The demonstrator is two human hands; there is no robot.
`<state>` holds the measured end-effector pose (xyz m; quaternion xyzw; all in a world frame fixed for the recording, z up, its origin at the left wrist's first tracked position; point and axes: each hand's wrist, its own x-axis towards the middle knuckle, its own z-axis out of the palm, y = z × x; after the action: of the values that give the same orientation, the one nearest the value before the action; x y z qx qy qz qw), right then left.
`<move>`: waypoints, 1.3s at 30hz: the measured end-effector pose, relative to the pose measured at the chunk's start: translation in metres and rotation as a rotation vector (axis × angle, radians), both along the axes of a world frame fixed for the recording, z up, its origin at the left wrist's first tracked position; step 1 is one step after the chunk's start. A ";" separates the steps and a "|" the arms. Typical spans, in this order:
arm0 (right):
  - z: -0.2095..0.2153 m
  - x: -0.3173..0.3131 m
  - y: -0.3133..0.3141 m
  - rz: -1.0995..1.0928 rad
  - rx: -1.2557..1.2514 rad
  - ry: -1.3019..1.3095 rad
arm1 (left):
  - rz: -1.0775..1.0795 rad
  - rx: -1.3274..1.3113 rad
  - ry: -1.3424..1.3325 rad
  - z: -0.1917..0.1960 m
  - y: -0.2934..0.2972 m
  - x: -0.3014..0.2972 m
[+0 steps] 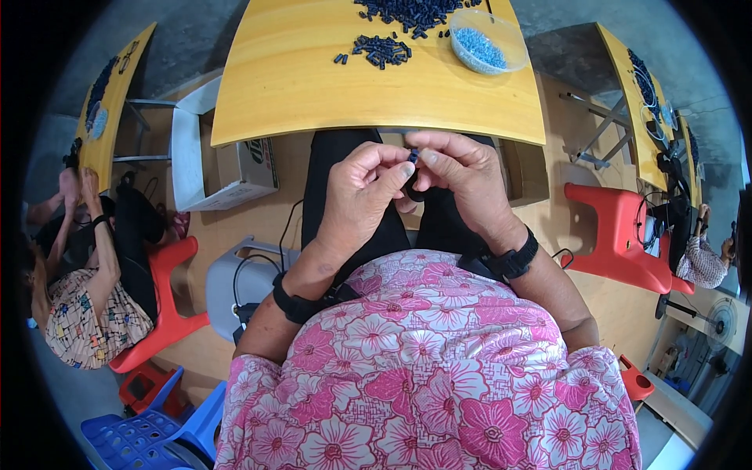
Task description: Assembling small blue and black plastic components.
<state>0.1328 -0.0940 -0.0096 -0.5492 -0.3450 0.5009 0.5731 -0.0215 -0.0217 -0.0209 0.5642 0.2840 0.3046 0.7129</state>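
A small dark part (413, 156) is being pinched between the left hand (362, 192) and right hand (462, 182) over the lap; many parts (381, 49) are lying unworked on the tabletop (313, 86).

Small dark part (413, 156) mostly hidden between fingertips of both hands; shape indiscernible.

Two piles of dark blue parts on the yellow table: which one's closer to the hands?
The smaller pile of dark blue plastic pieces, left of the clear bowl of light blue beads. The larger pile lies beyond it, at the table's far edge.
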 end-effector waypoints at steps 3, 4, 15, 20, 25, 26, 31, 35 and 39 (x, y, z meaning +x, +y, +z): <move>-0.001 0.006 0.000 0.073 -0.126 0.166 | 0.062 0.152 0.014 -0.011 0.002 -0.001; -0.002 0.008 0.000 0.166 -0.192 0.187 | 0.089 0.214 0.013 -0.014 0.003 -0.002; -0.003 0.003 -0.003 0.228 -0.184 0.263 | 0.082 0.372 0.024 -0.012 0.000 0.000; -0.007 0.003 -0.003 0.208 -0.174 0.242 | 0.078 0.445 0.072 -0.009 -0.001 -0.001; -0.011 0.000 -0.005 0.191 -0.135 0.181 | 0.065 0.441 0.082 -0.019 0.003 0.000; -0.012 -0.001 -0.005 0.171 -0.150 0.185 | 0.065 0.440 0.083 -0.019 0.003 0.000; -0.011 0.001 -0.005 0.149 -0.150 0.267 | -0.030 0.011 -0.096 -0.015 0.000 0.000; -0.006 0.002 -0.006 0.190 -0.140 0.054 | -0.007 0.008 -0.077 -0.015 0.000 0.001; -0.003 -0.001 -0.006 0.195 -0.080 0.033 | 0.082 0.130 -0.069 -0.013 -0.003 0.003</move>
<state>0.1313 -0.1000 -0.0124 -0.5272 -0.3671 0.5765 0.5050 -0.0187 -0.0247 -0.0343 0.5862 0.2622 0.3705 0.6711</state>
